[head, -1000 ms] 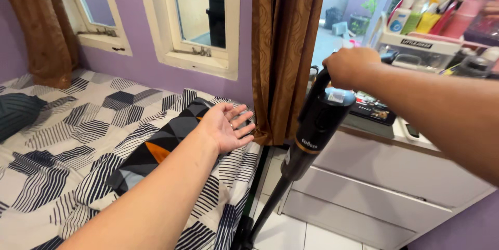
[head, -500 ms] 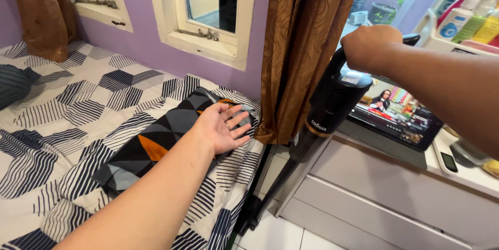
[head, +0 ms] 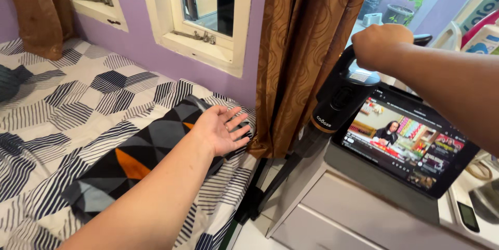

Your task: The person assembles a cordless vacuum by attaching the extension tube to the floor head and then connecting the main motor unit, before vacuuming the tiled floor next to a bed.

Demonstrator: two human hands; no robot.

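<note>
Since the earlier frame your view has swung rightward and closer: the tablet (head: 403, 148) now fills the lower right, the shelf of bottles has slipped out of sight, and your left hand (head: 221, 130) has come down from hovering palm-up to lie against the dark pillow (head: 135, 154). Your right hand (head: 382, 44) keeps its place on the stick vacuum (head: 340, 96).

Your right hand is closed in a full fist around the vacuum's curved top handle. The vacuum is black and cylindrical in its body, with a thin gold band near the lower end and a slim black tube running down, tilted to the left, into the gap between the bed (head: 62, 104) and the white drawer unit (head: 358, 213). Its floor end is hidden in that gap.

Your left hand is spread wide, fingers apart, gripping nothing; its fingers lie along the far end of the pillow, which is patterned in black and grey triangles with one orange patch.

Counted: one vacuum, one patterned pillow, one tablet with a lit screen leaning on the drawer unit, two brown curtains (head: 306, 57), two windows (head: 208, 5) in white frames set in the purple wall, and one small dark device (head: 468, 216) beside the tablet.
</note>
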